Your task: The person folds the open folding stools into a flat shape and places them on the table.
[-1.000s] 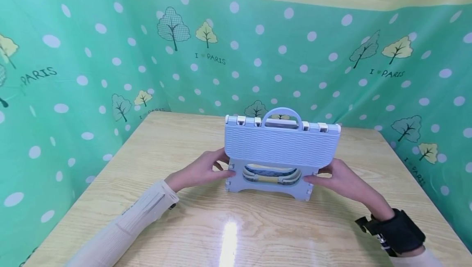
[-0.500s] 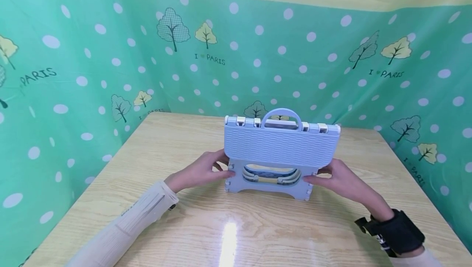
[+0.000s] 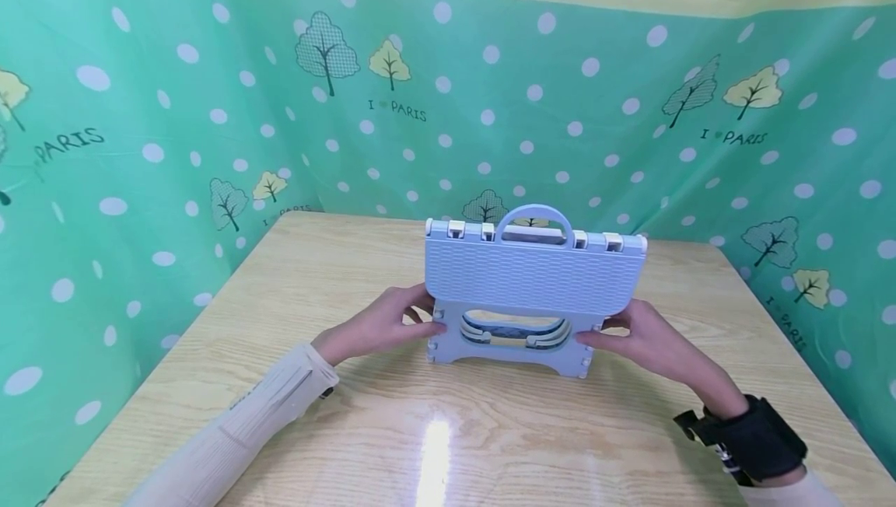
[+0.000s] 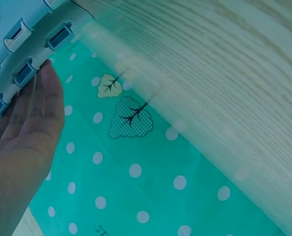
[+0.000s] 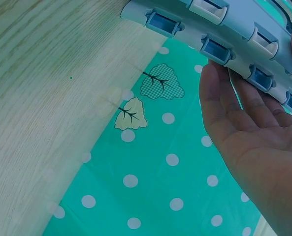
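Note:
A pale blue plastic folding stool [image 3: 535,274] stands on the wooden table, its woven-textured top panel hanging toward me and its arched carry handle [image 3: 537,211] pointing up. Below the panel shows a leg panel [image 3: 511,356] with an oval opening. My left hand [image 3: 381,322] grips the leg's left edge, thumb in front and fingers behind. At the opposite edge my right hand [image 3: 651,344] holds the leg the same way. Both wrist views show the fingers against the hinged side of the stool [image 4: 25,37], [image 5: 234,37]; the thumb is mostly hidden in the left one.
The wooden table [image 3: 336,429] spreads out around the stool, with a bright light reflection near its front. A green dotted curtain [image 3: 448,110] with trees printed on it hangs along the back and sides. A black strap [image 3: 759,441] wraps the right wrist.

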`<state>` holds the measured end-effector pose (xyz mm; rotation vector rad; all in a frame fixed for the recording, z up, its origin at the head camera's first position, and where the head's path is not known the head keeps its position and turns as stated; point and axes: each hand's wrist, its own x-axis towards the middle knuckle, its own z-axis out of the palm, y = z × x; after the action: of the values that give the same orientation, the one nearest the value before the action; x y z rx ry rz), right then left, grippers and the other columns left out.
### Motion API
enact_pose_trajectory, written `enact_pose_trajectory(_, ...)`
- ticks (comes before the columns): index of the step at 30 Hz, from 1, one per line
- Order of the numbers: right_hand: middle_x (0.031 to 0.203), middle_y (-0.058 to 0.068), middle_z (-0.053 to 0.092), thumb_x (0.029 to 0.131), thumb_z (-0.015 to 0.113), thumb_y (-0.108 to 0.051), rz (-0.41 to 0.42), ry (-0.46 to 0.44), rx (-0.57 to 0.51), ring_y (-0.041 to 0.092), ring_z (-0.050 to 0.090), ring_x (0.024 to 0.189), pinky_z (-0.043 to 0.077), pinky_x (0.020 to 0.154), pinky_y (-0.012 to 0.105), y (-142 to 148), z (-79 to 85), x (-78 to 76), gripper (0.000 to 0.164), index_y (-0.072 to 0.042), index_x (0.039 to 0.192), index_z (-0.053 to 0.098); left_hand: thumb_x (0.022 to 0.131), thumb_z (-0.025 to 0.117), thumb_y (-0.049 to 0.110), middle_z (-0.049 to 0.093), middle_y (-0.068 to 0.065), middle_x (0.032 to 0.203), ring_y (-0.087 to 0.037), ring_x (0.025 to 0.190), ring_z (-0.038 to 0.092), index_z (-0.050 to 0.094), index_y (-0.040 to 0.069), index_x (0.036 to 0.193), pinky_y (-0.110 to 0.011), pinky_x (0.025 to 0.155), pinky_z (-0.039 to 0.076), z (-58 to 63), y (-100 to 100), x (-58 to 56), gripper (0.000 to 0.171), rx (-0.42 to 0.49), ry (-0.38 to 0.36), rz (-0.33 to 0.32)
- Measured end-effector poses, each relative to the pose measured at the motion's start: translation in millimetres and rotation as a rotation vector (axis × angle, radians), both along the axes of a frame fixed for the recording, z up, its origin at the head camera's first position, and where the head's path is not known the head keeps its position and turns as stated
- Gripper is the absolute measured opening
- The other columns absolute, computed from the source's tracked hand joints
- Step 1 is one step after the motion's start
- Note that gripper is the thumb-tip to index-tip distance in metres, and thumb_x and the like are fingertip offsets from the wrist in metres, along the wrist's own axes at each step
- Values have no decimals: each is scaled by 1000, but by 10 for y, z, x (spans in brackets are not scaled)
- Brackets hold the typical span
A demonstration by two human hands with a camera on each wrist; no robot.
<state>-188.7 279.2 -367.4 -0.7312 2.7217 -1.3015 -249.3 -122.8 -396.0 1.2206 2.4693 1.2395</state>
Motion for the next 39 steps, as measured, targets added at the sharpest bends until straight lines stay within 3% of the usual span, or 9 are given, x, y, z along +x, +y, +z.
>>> enact_pose_trajectory(17, 128, 10, 62, 91, 75, -14, 13, 11, -20, 10, 64, 104, 57, 81, 33, -11, -8, -16, 59, -10, 142, 46, 95, 70, 26, 69, 0, 121, -12, 103, 67, 53, 13, 138, -28, 81, 57, 35, 1, 30, 48, -18, 9, 11)
enact_pose_trajectory(30, 129, 10, 61, 92, 73, -14, 15, 10, -21, 11, 64, 104, 57, 81, 33, -17, 5, 3, 59, -11, 143, 44, 97, 68, 26, 71, -6, 118, -18, 101, 69, 55, 9, 136, -30, 82, 57, 33, 10, 22, 45, 2, 9, -11)
enact_pose_trajectory(39, 128, 10, 61, 92, 73, -15, 12, 17, -16, 11, 64, 104, 58, 81, 36, -7, -11, -8, 57, -10, 142, 45, 96, 69, 23, 71, -4, 116, -15, 100, 69, 56, 9, 135, -30, 81, 58, 27, 6, 23, 43, -4, 17, -3)
